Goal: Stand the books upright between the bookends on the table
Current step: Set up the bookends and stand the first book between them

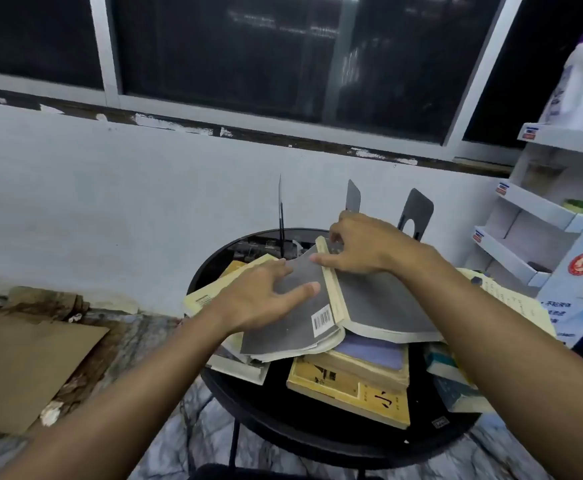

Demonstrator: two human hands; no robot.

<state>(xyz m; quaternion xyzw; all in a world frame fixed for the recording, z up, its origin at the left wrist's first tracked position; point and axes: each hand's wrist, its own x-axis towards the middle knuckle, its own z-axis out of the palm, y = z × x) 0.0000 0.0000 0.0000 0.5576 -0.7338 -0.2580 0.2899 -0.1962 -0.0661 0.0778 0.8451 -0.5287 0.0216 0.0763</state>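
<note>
Head view: no books stand between the bookends yet; all lie piled flat on the desk before them. My left hand rests spread on the grey book; my right hand grips its edge nearest the bookends.

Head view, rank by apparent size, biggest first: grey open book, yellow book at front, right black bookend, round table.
1. round table
2. grey open book
3. yellow book
4. right black bookend; it stands farther from the camera, so its true size against the yellow book is unsure.
</note>
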